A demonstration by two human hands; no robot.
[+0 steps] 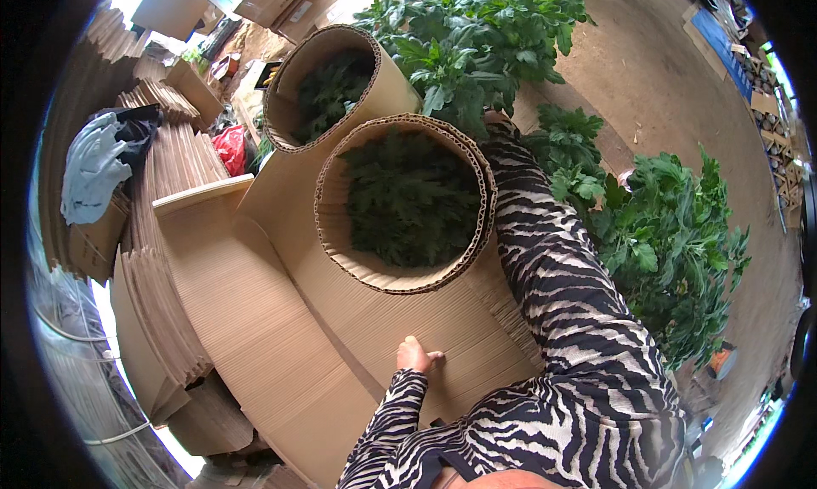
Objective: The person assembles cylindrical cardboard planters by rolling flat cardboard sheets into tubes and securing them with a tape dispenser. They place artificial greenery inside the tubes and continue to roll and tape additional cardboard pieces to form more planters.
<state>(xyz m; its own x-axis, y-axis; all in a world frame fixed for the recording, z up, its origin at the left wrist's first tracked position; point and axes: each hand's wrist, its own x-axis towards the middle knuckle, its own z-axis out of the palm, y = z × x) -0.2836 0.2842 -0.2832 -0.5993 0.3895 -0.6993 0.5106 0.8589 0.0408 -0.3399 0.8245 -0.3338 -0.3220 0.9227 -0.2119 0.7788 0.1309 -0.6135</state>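
Observation:
My left hand [414, 354] is closed, its thumb pointing right, just over a flat cardboard sheet [366, 293]. Its curled fingers hide whatever may be in them. Beyond it, a round corrugated cardboard tube [407, 285] stands with dark green leafy plants [413, 200] inside. My right arm, in a zebra-patterned sleeve, stretches along the tube's right side; the small visible part of my right hand [498, 119] is by the tube's far edge, among leaves, its fingers hidden. A second cardboard tube [400, 85] with leaves inside lies tilted behind the first.
Large leafy plants [477, 46] spread behind the tubes, and more leafy plants [672, 242] are right of my arm. Stacked flat cardboard [174, 259] lines the left, with a pale plastic bag [94, 170] on it and a red bag [230, 148] nearby. A brown floor [655, 80] extends right.

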